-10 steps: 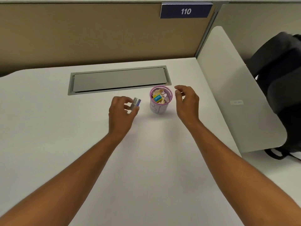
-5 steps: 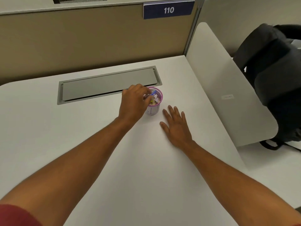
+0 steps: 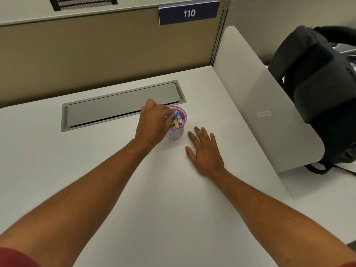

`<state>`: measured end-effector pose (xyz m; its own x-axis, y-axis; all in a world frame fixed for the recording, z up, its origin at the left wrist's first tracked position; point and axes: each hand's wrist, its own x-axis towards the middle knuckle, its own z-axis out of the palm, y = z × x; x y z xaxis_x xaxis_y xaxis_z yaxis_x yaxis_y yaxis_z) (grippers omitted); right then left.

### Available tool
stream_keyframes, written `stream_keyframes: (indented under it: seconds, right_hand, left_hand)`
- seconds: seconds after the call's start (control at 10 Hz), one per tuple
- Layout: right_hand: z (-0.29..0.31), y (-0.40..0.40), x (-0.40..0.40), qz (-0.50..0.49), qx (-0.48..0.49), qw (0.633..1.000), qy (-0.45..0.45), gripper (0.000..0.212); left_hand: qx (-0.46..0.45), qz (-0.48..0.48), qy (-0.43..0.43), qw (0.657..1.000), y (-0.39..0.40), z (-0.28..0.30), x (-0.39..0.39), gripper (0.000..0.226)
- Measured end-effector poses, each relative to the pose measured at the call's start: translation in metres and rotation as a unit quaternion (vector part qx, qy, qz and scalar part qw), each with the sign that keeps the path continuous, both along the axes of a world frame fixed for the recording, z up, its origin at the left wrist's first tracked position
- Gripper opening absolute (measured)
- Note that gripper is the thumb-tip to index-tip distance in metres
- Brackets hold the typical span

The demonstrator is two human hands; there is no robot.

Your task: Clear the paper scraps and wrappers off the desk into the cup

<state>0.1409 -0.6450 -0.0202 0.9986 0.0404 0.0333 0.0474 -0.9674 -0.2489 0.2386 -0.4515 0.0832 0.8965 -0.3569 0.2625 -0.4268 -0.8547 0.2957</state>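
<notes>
A small paper cup (image 3: 176, 133) with a pink rim stands on the white desk (image 3: 96, 170), filled with crumpled scraps and coloured wrappers. My left hand (image 3: 154, 124) reaches over the cup's left rim, fingertips pinched on a silver and blue wrapper (image 3: 175, 114) inside the cup's mouth. My right hand (image 3: 205, 151) lies flat, palm down, on the desk just right of the cup, fingers spread, holding nothing. The hand hides part of the cup's left side.
A grey metal cable hatch (image 3: 123, 105) is set into the desk behind the cup. A tan partition with a "110" sign (image 3: 188, 13) backs the desk. A white divider panel (image 3: 269, 105) bounds the right side, with a black backpack (image 3: 323, 89) beyond it.
My left hand carried the wrapper from left of the cup to over its mouth. My right hand dropped from beside the cup to lie flat on the desk.
</notes>
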Motion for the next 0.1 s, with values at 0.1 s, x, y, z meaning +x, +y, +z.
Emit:
stream_keyframes:
  seconds: [0.1]
  right_hand:
    - [0.0025,0.0015,-0.0015,-0.006,0.008,1.000,-0.003,0.061]
  left_hand:
    - [-0.049,0.005,-0.029,0.998,0.0156,0.0096,-0.0092,0.032]
